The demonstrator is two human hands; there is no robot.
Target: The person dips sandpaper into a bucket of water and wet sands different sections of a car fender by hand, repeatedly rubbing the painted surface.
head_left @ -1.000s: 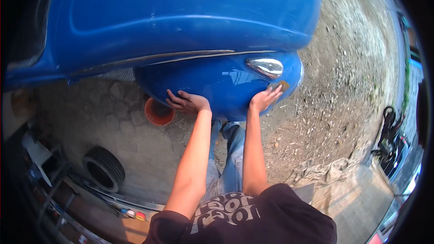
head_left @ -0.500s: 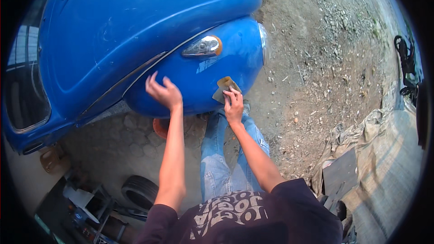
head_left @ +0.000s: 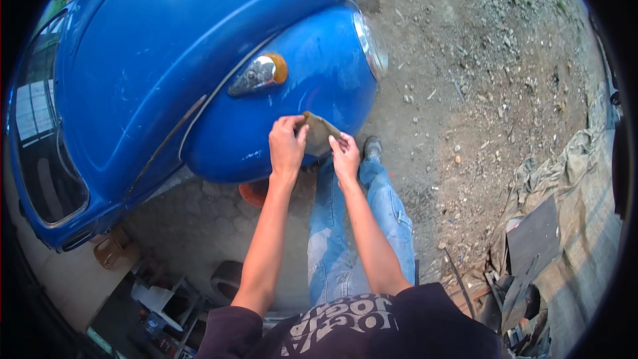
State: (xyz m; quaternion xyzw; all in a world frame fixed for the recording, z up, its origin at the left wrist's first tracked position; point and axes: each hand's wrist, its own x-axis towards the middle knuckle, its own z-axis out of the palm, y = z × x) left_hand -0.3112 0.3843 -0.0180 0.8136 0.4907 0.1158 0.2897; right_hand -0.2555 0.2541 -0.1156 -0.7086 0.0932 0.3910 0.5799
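A creased brown-grey sheet of sandpaper (head_left: 319,134) is stretched between my two hands in front of the blue car fender (head_left: 319,60). My right hand (head_left: 345,159) pinches its right edge between thumb and fingers. At the sheet's upper left corner, the fingers and thumb of my left hand (head_left: 287,149) close on it. Just beyond my hands, a chrome turn signal with an orange lens (head_left: 259,73) sits on top of the fender. The round headlight with its chrome rim (head_left: 370,43) is at the fender's far right end.
The blue hood (head_left: 179,46) fills the far left. An orange-red bucket-like object (head_left: 253,193) stands under the fender, partly hidden. Stony dirt ground (head_left: 458,93) lies to the right, with a crumpled tarp (head_left: 571,226) nearer. A dark tire (head_left: 226,279) and cluttered rack (head_left: 166,312) are lower left.
My left hand has come over to the right and taken hold of the sandpaper, which my right hand has kept. The sheet has opened out between them. The whole view has shifted.
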